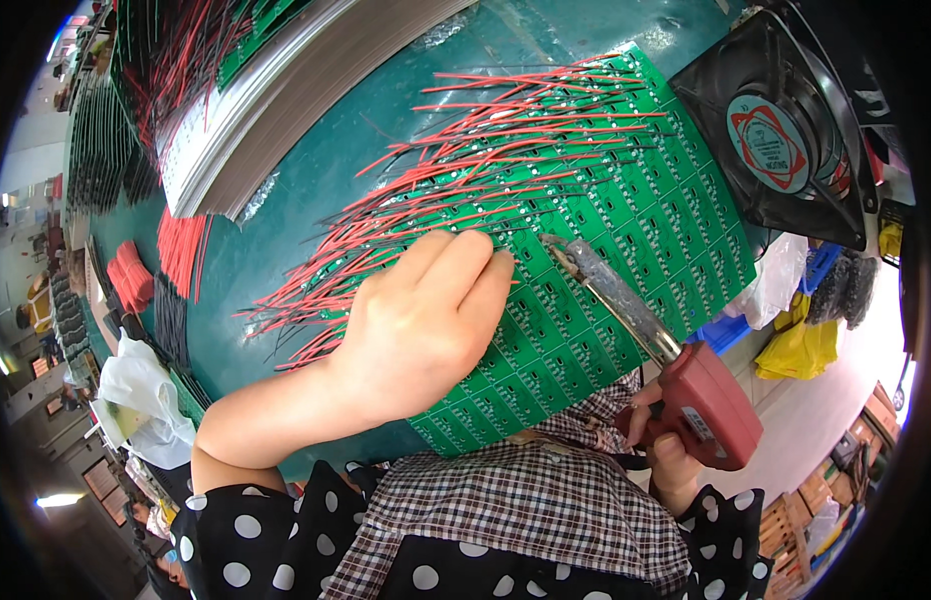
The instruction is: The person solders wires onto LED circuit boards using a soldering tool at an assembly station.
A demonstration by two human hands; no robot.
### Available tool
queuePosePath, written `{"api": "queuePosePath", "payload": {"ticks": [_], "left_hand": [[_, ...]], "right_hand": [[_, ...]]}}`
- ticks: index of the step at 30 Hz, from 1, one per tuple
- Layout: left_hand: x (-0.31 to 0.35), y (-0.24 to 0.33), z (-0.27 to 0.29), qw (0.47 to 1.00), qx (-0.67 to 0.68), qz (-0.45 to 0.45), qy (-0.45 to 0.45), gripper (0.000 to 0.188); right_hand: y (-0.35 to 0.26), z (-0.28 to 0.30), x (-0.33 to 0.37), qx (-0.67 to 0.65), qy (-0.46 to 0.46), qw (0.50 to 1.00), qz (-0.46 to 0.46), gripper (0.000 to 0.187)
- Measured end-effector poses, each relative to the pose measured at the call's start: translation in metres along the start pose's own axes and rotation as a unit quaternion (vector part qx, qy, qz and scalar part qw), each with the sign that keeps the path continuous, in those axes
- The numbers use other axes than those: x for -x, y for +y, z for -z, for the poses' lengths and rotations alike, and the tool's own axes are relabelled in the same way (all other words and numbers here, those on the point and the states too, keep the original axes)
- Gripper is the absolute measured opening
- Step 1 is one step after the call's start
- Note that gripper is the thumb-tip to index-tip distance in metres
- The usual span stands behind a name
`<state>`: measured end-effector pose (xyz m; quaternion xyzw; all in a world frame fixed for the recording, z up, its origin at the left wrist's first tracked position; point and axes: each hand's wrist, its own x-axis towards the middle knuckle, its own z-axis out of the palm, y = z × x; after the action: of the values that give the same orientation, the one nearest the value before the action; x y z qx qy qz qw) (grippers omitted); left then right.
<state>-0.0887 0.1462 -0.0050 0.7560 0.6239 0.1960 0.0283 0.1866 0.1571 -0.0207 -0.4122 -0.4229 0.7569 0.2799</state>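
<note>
A large green circuit board panel (626, 250), divided into many small boards, lies tilted on the bench in front of me. Rows of thin red and black wires (466, 165) stick out from its far and left parts. My left hand (426, 310) rests over the middle of the panel, its fingers curled down and pressed together among the wire ends. The fingertips are hidden, so what they pinch does not show. My right hand (666, 440) grips the red handle of a soldering iron (711, 405). The iron's dark metal tip hovers over or touches the panel just right of my left fingers.
A black fan (776, 140) stands at the panel's right. Far left, a thick stack of white sheets (286, 90) sits on the green bench (316, 150). Bundles of red wire (183, 255) and black wire (170, 320) lie at the left, near a white plastic bag (146, 390).
</note>
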Motion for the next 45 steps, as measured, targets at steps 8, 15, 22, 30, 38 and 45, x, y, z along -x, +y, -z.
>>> {"api": "queuePosePath", "payload": {"ticks": [8,15,22,30,38,45], "left_hand": [[-0.011,-0.001,-0.005,1.0,0.026,0.003,-0.011,0.03],[-0.009,-0.006,-0.008,0.999,-0.018,-0.025,0.015,0.026],[-0.012,-0.004,-0.008,1.0,-0.014,-0.02,0.013,0.025],[-0.011,-0.004,-0.006,1.0,-0.01,-0.011,0.003,0.023],[-0.016,-0.003,-0.001,1.0,-0.005,-0.012,0.009,0.025],[-0.029,0.002,0.004,0.999,-0.043,0.025,0.01,0.033]], "right_hand": [[-0.003,0.004,-0.001,-0.041,0.003,0.999,-0.013,0.075],[-0.008,0.007,0.002,-0.02,-0.001,0.998,-0.058,0.068],[0.009,0.024,0.003,0.165,-0.047,0.985,0.015,0.064],[0.001,0.01,0.001,0.004,-0.024,1.0,-0.01,0.059],[-0.002,0.005,-0.002,0.014,0.023,0.999,0.028,0.077],[-0.004,0.011,-0.004,-0.001,0.006,0.999,0.04,0.071]]}}
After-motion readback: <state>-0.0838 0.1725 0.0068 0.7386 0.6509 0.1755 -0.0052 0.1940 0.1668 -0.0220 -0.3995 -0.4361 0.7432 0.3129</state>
